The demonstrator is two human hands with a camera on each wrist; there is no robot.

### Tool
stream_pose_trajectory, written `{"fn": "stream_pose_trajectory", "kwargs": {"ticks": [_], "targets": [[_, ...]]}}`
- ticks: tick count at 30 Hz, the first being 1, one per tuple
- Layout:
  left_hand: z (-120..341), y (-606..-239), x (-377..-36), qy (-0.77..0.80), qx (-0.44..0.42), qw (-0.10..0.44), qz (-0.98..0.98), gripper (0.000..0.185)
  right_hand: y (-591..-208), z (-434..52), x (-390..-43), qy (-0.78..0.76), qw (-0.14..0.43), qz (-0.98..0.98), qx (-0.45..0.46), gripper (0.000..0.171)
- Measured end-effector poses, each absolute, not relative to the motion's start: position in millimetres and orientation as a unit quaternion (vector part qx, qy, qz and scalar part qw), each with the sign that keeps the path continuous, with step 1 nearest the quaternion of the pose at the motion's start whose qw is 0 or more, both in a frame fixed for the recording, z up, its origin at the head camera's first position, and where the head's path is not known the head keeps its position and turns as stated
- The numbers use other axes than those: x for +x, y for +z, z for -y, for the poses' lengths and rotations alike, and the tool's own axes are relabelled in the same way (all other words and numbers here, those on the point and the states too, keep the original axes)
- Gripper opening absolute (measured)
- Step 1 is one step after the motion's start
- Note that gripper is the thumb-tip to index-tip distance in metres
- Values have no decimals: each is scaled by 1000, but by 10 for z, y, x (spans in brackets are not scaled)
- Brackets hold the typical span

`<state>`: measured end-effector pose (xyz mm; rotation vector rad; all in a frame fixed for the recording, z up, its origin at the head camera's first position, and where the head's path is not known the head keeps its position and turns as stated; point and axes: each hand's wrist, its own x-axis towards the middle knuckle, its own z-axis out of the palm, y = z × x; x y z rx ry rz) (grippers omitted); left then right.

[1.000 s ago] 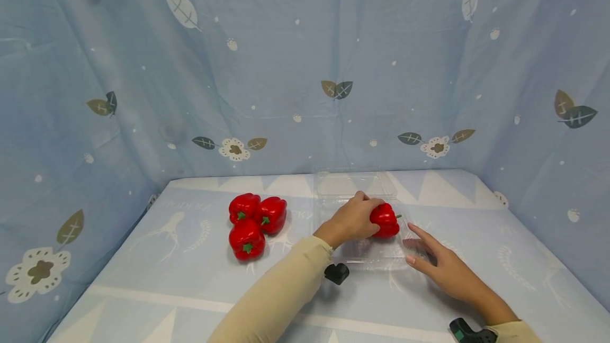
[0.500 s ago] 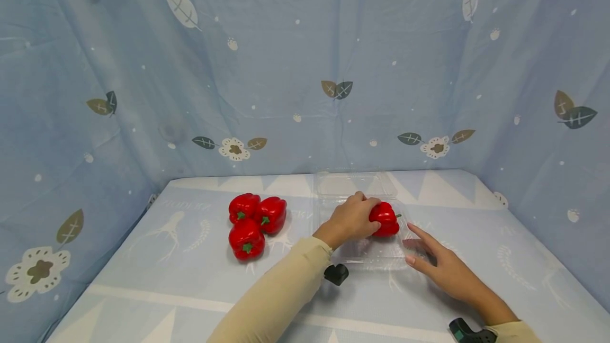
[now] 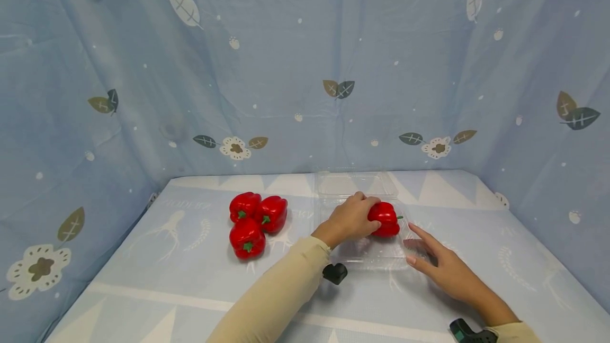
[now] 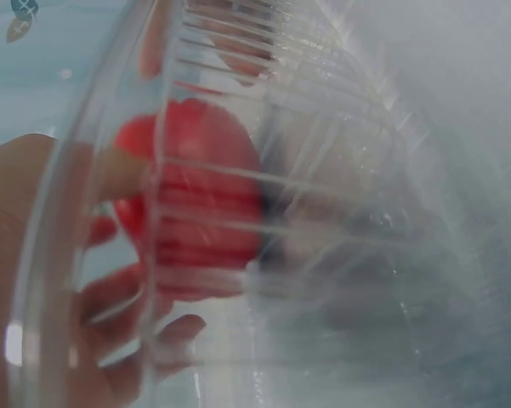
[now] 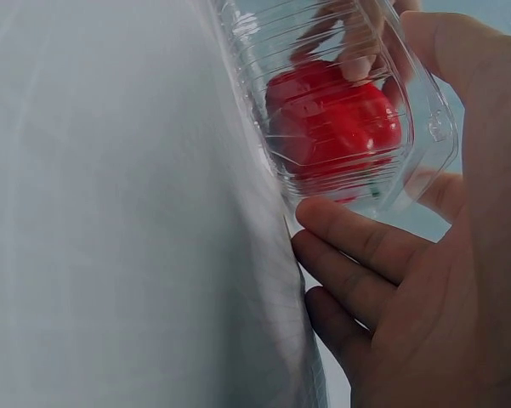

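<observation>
A glossy red bell pepper (image 3: pixel 385 219) with a green stem lies on its side in a clear plastic clamshell box (image 3: pixel 355 252). My left hand (image 3: pixel 350 218) reaches over the box and grips the pepper from its left, thumb and fingers around it. Through the ribbed wall in the left wrist view, the same pepper (image 4: pixel 206 195) looks blurred. At the box's right side is my right hand (image 3: pixel 443 266), thumb and fingers spread apart. Its fingers (image 5: pixel 366 234) lie close along the outer wall in the right wrist view; firm contact is hard to judge.
Three more red bell peppers (image 3: pixel 247 238) sit grouped to the left of the box. The box's lid (image 3: pixel 355 183) lies folded back toward the curtain (image 3: pixel 286 68), which encloses the table (image 3: pixel 190 279) at the back and sides.
</observation>
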<state>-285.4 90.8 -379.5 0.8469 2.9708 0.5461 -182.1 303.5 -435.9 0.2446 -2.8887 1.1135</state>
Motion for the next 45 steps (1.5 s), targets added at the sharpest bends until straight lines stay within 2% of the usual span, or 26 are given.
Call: {"fn": "stream_pose_trajectory", "kwargs": {"ticks": [11, 20, 37, 42, 45], "targets": [[-775, -3775, -2805, 225, 273, 16, -935, 46, -4363, -3023, -1818, 355, 16, 931, 85, 76], [-581, -3702, -2672, 251, 305, 3, -919, 42, -4352, -3046, -1831, 346, 12, 935, 81, 78], [-100, -3694, -2401, 309, 306, -41, -900, 35, -4366, -3053, -1848, 345, 7, 936, 76, 79], [105, -3728, -2358, 308, 301, -66, -900, 34, -4347, -3051, -1844, 346, 9, 935, 82, 79], [223, -3758, -2317, 303, 293, -99, -902, 31, -4344, -3054, -1838, 350, 7, 933, 85, 78]]}}
